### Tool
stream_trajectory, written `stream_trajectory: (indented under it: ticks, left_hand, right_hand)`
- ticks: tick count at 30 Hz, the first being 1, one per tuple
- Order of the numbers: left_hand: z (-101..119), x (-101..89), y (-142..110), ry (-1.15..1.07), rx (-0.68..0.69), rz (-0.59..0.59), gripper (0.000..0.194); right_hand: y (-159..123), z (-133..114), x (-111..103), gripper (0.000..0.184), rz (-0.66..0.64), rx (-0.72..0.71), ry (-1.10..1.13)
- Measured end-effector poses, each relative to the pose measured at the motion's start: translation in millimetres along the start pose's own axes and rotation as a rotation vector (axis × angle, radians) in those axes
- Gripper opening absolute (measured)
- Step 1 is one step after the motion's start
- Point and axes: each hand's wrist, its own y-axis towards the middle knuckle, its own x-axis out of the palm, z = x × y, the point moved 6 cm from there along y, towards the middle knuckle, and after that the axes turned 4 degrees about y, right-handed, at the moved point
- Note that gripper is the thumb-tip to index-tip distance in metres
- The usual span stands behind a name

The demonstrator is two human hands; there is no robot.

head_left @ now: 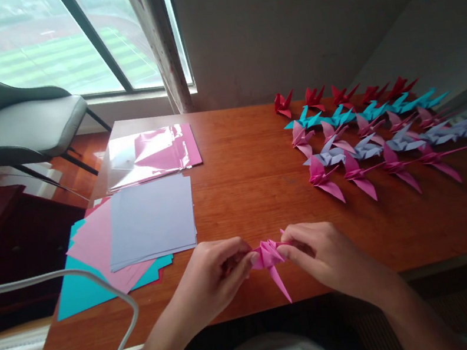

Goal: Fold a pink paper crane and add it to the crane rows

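A pink origami crane [270, 254] is held up between my two hands, near the table's front edge. The fingers of my left hand [224, 266] are closed on its left side. On the opposite side, my right hand [310, 246] pinches another part of the paper. One pointed flap hangs down toward me from the crane's folded middle. The fingertips hide the parts that they grip.
Rows of finished cranes, red [315, 100], turquoise [340, 115], light pink [336, 132], pale lilac [365, 147] and bright pink [359, 173], stand at the right of the wooden table [244, 185]. Paper sheets [151, 218] and a plastic packet [149, 153] lie left. A white cable [119, 293] loops nearby.
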Motion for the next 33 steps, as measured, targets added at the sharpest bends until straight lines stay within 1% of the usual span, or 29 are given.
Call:
stream_trajectory:
  ticks: [2,4,8,11,14,17,20,23,24,26,29,33]
  left_hand:
    - [2,-0.8,-1,0.017,0.048,0.031,0.029]
    - [2,-1.8,-2,0.031,0.077,0.071,0.030]
    - [4,-4.1,-3,0.048,0.089,0.138,0.033]
    - [6,-5.8,-2,0.017,0.085,0.147,0.033]
    - [3,-5.1,0,-0.104,0.020,0.095,0.035]
    - [-4,2.2,1,-0.353,-0.095,-0.025,0.036]
    - [-8,9.6,0,-0.578,-0.185,-0.103,0.035]
    - [-10,12.6,-1,-0.665,-0.221,-0.141,0.035]
    - [-10,12.4,-1,-0.662,-0.225,-0.149,0.035]
    - [-10,10.2,-1,-0.621,-0.229,-0.150,0.035]
    - [-13,5.7,-2,-0.544,-0.240,-0.147,0.034]
    - [-15,1.0,-3,-0.420,-0.213,-0.136,0.033]
  right_hand:
    - [-1,-3,0,0.029,-0.012,-0.042,0.010]
    - [-1,-4,-1,0.031,0.006,-0.067,0.031]
    - [-1,-4,-3,0.034,0.077,-0.085,0.074]
    - [-2,-4,-4,0.033,0.103,-0.090,0.102]
    - [-1,-2,-6,0.033,0.100,-0.058,0.150]
    - [-1,2,-5,0.035,0.045,-0.006,0.260]
    - [-2,6,-2,0.032,-0.008,0.018,0.463]
    - [-3,12,3,0.030,-0.070,0.063,0.675]
    - [-4,14,4,0.029,-0.081,0.082,0.712]
    - [-4,18,4,0.028,-0.080,0.120,0.718]
    - [-4,21,1,0.027,-0.061,0.143,0.631]
    - [-3,19,-4,0.031,-0.061,0.123,0.482]
